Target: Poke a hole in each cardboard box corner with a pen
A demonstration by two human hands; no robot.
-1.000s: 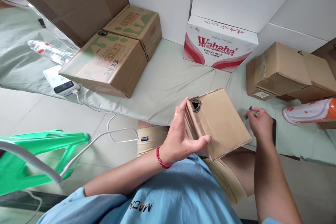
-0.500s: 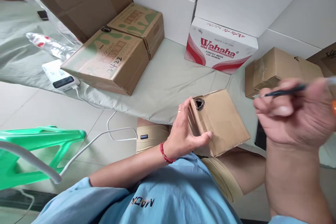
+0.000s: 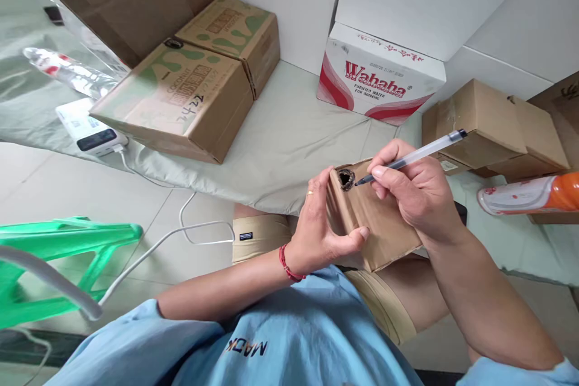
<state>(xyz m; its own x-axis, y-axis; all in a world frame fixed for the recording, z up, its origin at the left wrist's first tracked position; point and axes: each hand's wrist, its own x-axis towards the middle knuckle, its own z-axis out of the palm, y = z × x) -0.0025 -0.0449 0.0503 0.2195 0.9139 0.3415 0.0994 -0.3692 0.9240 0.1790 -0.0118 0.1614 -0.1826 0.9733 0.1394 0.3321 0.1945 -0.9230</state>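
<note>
A plain brown cardboard box (image 3: 375,229) rests at the edge of the cloth-covered surface, over my lap. Near its upper left corner is a dark-rimmed round hole (image 3: 346,180). My left hand (image 3: 323,220) grips the box's left side, thumb on the near face and fingers along the far edge. In my right hand (image 3: 409,184) is a pen (image 3: 425,149) with a clear barrel and dark tip, pinched between thumb and fingers. Its tip is at the right rim of the hole; whether it touches the cardboard I cannot tell.
Printed coconut boxes (image 3: 181,93) stand to the left beside a white power bank (image 3: 93,129) and a plastic bottle (image 3: 67,72). A Wahaha carton (image 3: 380,81) is at the back. Right are brown boxes (image 3: 488,123) and an orange-white bottle (image 3: 525,194). A green stool (image 3: 113,235) stands lower left.
My right hand has moved left and down with the pen, from beside the box to over it, bringing the tip to the hole. My left hand stays on the box.
</note>
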